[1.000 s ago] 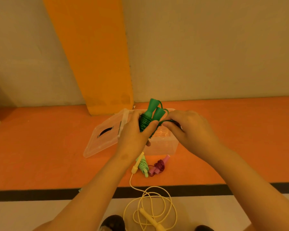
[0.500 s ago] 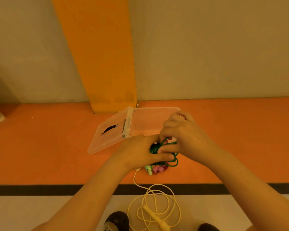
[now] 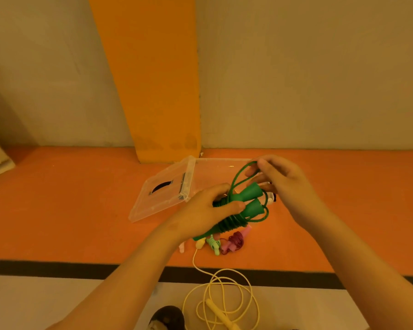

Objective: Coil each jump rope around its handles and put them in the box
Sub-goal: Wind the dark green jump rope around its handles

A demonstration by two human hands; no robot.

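My left hand (image 3: 205,210) grips the green jump rope (image 3: 244,203) by its two handles, which lie side by side with cord wound round them. A loose loop of green cord rises from the handles, and my right hand (image 3: 284,184) pinches its top end. Both hands are over the front of the clear plastic box (image 3: 215,167), whose lid (image 3: 162,196) lies open to the left. On the orange floor below my hands lie a coiled maroon and pink rope (image 3: 234,242) and a coiled light green rope (image 3: 212,244). An uncoiled yellow rope (image 3: 222,296) sprawls near my feet.
An orange pillar (image 3: 153,79) stands against the beige wall behind the box. A black stripe (image 3: 57,266) separates the orange floor from the pale floor in front. A dark shoe (image 3: 167,317) shows at the bottom edge.
The green rope went from upright over the box, down low, then up again, handles now pointing right. My right hand has pulled a loop of cord up and away from the handles.
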